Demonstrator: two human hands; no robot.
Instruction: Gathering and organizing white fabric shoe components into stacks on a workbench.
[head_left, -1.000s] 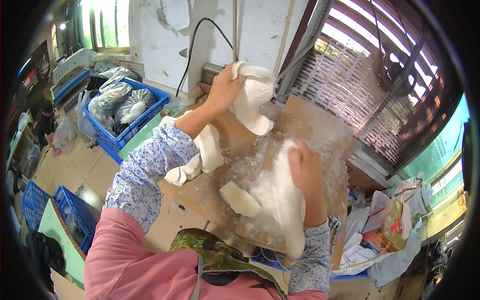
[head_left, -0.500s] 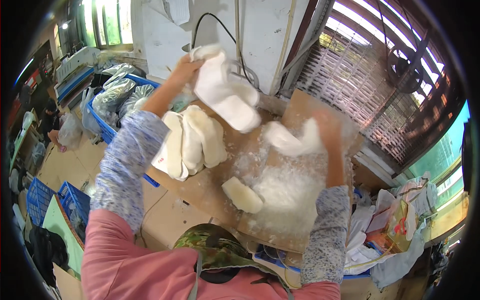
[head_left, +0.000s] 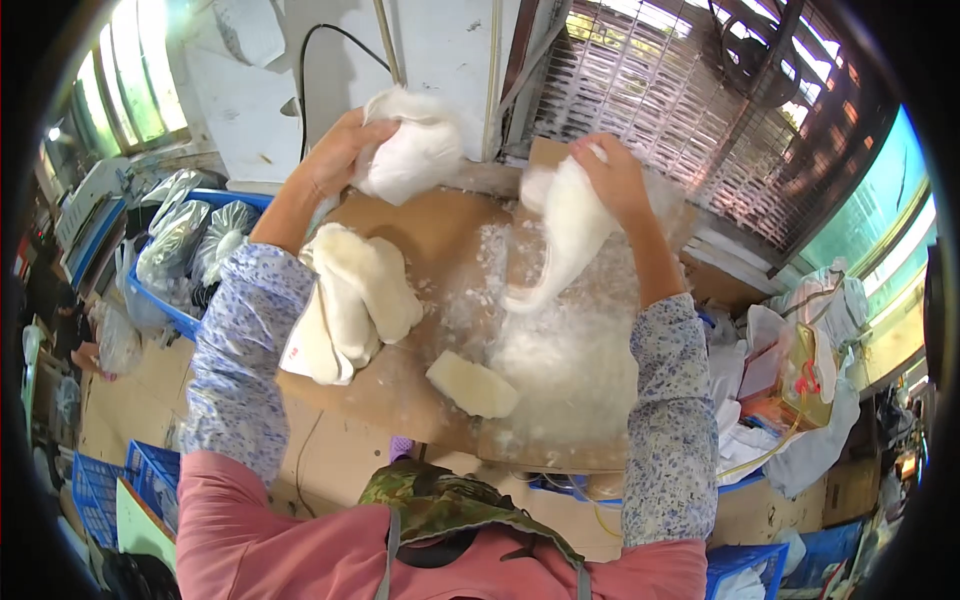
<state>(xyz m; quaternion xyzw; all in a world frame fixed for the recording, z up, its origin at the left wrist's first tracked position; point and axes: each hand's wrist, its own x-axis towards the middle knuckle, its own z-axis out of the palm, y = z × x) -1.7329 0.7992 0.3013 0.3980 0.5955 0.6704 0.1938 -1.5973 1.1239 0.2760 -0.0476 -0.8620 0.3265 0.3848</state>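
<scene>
My left hand (head_left: 340, 155) is closed on a white sock (head_left: 412, 150), bunched and a little blurred, held up over the far left of a cardboard-topped table (head_left: 400, 400). My right hand (head_left: 615, 180) grips another white sock (head_left: 572, 230), which dangles over the right half of the cardboard. Below my left hand lies a pile of thick cream-white socks (head_left: 360, 305), stacked lengthwise. A pale yellow, rough-looking block (head_left: 472, 386) rests near the front edge. Loose white fluff (head_left: 560, 365) covers much of the cardboard beneath my right hand.
At left stands a blue crate (head_left: 178, 315) with clear plastic bags. A dusty metal grille (head_left: 660, 110) and a white panel (head_left: 240, 140) rise behind the table. To the right, a heap of bags and cloths (head_left: 770, 370) crowds the table's side.
The sock in my left hand, earlier stretched downward, is now bunched up. My right hand has lifted its sock, which now hangs down. The whole view has shifted.
</scene>
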